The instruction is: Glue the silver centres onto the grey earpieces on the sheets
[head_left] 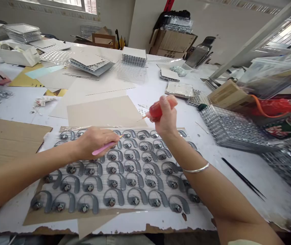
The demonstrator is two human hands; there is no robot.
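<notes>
And there it was: the left hand (94,143) pinching a slim pink pick (102,148), the right hand (167,114) clenched round a translucent red nozzled squeeze bottle (156,111), above curved grey rubbery ear hooks (121,180).

Head camera, single view: riding on the person's head, facing forward and looking down, sitting close above the left hand (94,143) and right hand (166,117), taking in the work table (270,200) at near range and reaching across to the far wall (58,23).
</notes>
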